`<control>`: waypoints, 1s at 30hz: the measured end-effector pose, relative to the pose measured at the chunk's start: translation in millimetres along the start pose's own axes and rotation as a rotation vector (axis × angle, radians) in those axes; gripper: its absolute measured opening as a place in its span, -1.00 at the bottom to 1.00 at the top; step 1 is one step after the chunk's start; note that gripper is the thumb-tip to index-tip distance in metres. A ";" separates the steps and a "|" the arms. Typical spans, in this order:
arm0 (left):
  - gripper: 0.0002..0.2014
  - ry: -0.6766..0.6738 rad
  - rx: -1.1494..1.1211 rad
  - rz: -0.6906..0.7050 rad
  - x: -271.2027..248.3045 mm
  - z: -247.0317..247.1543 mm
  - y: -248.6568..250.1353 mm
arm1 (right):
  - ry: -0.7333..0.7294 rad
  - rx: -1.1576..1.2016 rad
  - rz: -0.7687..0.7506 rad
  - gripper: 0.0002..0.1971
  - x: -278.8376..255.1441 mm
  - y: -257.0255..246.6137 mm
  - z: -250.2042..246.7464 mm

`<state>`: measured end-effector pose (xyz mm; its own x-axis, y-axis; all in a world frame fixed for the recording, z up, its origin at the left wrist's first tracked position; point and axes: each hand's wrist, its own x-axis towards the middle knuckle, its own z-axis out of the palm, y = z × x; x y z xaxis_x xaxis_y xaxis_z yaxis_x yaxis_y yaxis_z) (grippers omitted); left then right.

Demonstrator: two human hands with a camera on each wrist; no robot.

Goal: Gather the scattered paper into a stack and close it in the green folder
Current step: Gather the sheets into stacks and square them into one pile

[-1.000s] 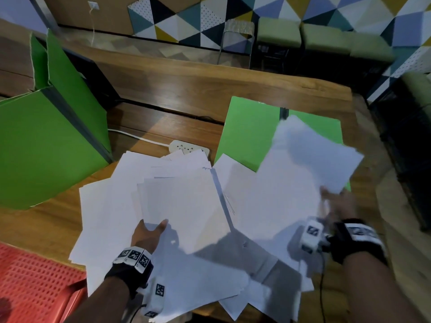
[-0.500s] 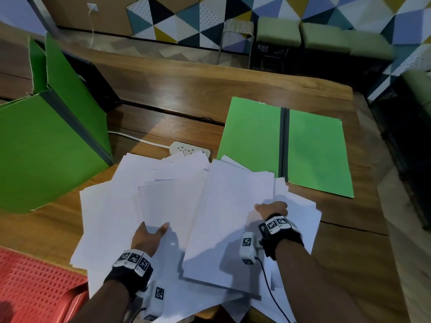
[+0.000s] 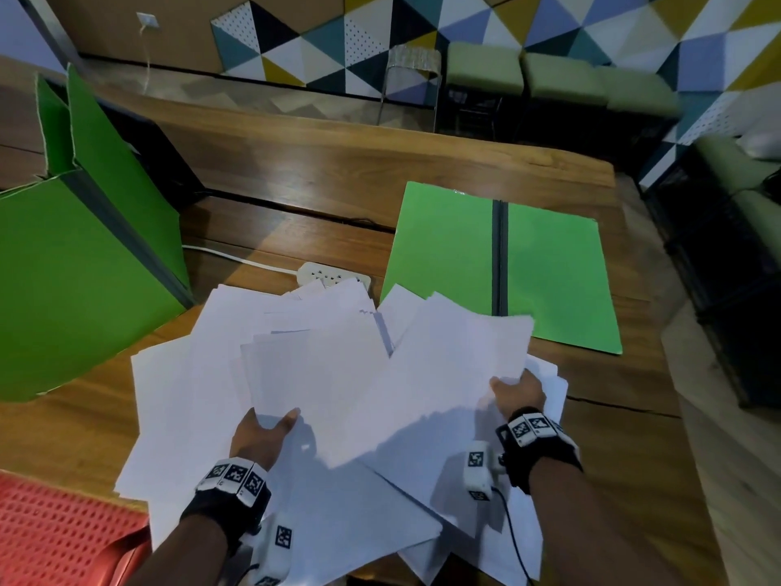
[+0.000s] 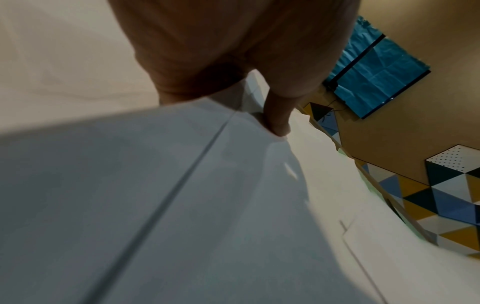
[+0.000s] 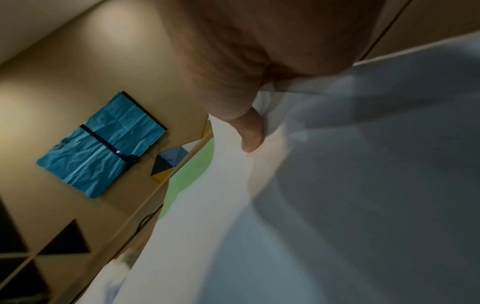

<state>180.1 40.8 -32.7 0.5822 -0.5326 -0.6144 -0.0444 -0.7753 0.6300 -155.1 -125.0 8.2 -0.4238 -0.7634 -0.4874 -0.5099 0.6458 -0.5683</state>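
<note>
Several white paper sheets [image 3: 338, 374] lie fanned and overlapping on the wooden table [image 3: 338, 171]. My left hand [image 3: 270, 425] pinches the near edge of a bunch in the middle, thumb [image 4: 278, 121] on top of the paper [image 4: 182, 205]. At the right side of the pile my right hand [image 3: 513, 387] grips the corner of another bunch, with its thumb [image 5: 250, 135] pressed on the sheets [image 5: 337, 185]. The fingers of both hands are hidden under paper. The green folder [image 3: 443, 247] lies open and flat just beyond the pile, and sheet corners overlap its near edge.
A large green folder-like box [image 3: 63, 268] stands at the left. A white power strip [image 3: 334, 277] with its cable sits behind the pile. A red perforated seat [image 3: 55, 530] is at the lower left. The table's right edge [image 3: 659, 374] is near my right hand.
My right hand brought a bunch of sheets down from over the green folder onto the pile, then shifted slightly right. The folder is uncovered now. My left hand kept its hold in place.
</note>
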 end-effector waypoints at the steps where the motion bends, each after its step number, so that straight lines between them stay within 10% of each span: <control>1: -0.39 0.002 -0.001 0.000 0.2 0.1 -0.4 | 0.007 0.000 0.031 -0.46 8.2 11.6 -7.1; 3: -0.42 0.013 -0.004 0.004 -2.0 0.6 1.4 | 0.005 -0.015 0.150 -0.21 18.0 36.0 -20.7; 7: -0.43 0.031 -0.002 0.002 -7.1 2.1 6.6 | 0.072 -0.003 0.248 -0.33 21.4 74.6 -41.9; 16: -0.69 0.009 -0.029 0.045 -14.1 -0.8 10.8 | 0.047 0.367 -0.355 -0.70 16.8 34.1 -98.0; 21: -0.71 -0.002 -0.045 0.056 -15.8 -1.1 11.8 | -0.068 0.863 -0.164 -0.46 29.0 30.4 -104.4; 24: -0.72 -0.002 -0.045 0.054 -17.6 -1.4 12.8 | -0.002 0.591 0.140 -0.46 39.5 61.3 -90.5; 30: -0.62 0.009 -0.043 0.046 -16.8 -2.1 12.5 | 0.150 0.197 0.073 -0.42 12.7 66.3 -47.1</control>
<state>171.4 40.7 -13.6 0.5873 -0.5640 -0.5805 -0.0360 -0.7347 0.6774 -229.5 -92.2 -4.4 -0.5676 -0.6980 -0.4366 -0.3245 0.6771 -0.6605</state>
